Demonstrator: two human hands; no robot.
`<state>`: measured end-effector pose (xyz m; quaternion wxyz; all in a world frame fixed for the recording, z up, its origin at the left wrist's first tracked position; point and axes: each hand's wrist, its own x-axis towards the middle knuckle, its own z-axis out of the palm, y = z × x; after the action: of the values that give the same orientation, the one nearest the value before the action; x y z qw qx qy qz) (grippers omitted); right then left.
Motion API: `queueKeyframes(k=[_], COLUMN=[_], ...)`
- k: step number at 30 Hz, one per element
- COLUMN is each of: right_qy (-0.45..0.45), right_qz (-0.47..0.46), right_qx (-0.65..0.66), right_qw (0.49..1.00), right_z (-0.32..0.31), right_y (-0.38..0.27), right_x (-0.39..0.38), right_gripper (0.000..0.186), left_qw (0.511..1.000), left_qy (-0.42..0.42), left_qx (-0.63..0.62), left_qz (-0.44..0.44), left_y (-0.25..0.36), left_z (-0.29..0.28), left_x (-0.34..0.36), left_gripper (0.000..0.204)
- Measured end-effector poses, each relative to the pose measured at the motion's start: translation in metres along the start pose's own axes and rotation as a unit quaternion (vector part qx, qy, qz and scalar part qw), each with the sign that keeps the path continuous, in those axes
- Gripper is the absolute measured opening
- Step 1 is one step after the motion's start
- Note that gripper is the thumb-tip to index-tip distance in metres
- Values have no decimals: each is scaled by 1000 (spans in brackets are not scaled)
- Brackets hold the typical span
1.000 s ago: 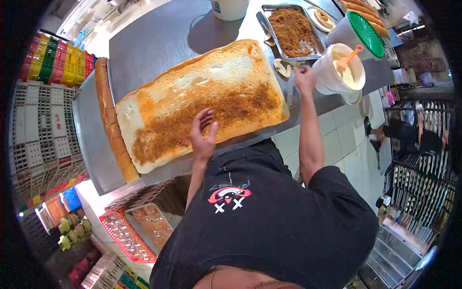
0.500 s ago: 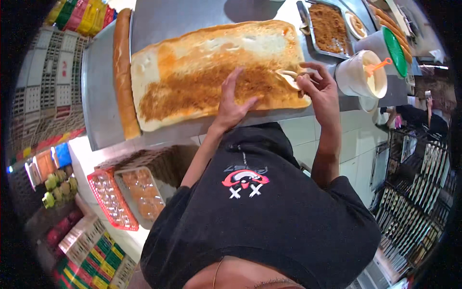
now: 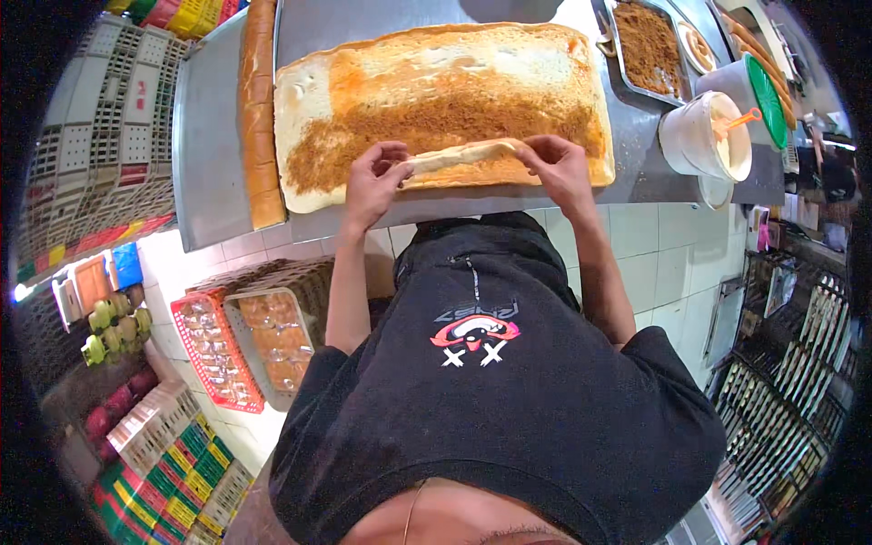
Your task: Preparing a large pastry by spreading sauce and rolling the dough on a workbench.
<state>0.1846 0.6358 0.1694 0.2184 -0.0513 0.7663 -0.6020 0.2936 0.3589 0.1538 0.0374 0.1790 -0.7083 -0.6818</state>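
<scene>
A wide, flat sponge sheet lies on the metal table in front of me. Brown crumbly topping covers a broad band along its near half. Just above the near edge, a long pale strip, apparently sponge or dough, stretches between my hands. My left hand pinches its left end, fingers curled. At the other end, my right hand closes thumb and fingers on it. Whether the strip is loose or joined to the sheet, I cannot tell.
A long brown roll lies left of the sheet. At the right stand a tray of brown crumbs, a white tub with an orange-handled utensil, and a green lid. Baskets of packed goods sit below left.
My left hand has moved left from over the topping and grips the strip. My right hand has shifted left and down. The strip now spans both hands; the view has tilted slightly.
</scene>
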Motion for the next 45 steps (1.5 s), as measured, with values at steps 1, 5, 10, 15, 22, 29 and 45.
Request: queueKeyframes(k=[1, 5, 10, 15, 22, 29, 45], right_qy=[-1, 11, 65, 129, 52, 25, -40], right_qz=[-1, 9, -50, -164, -364, -392, -473], right_qx=[0, -151, -334, -398, -447, -527, -449], right_qw=[1000, 988, 939, 893, 815, 754, 757], right_z=[3, 12, 15, 18, 44, 46, 53], right_y=[8, 33, 56, 73, 76, 87, 69], right_x=[2, 7, 18, 19, 15, 11, 70], right_gripper=[16, 13, 12, 18, 30, 36, 23], left_qw=[1000, 973, 945, 818, 788, 736, 548], left_qy=[1, -18, 14, 1, 20, 11, 124], left_qx=[0, 228, 321, 550, 515, 564, 542], left_qz=[1, 17, 69, 169, 337, 374, 626], left_y=[-2, -12, -30, -60, -74, -98, -108], left_z=[-8, -31, -23, -23, 17, 21, -1], left_x=[3, 16, 22, 17, 4, 0, 74], left_gripper=[22, 13, 8, 18, 38, 36, 33])
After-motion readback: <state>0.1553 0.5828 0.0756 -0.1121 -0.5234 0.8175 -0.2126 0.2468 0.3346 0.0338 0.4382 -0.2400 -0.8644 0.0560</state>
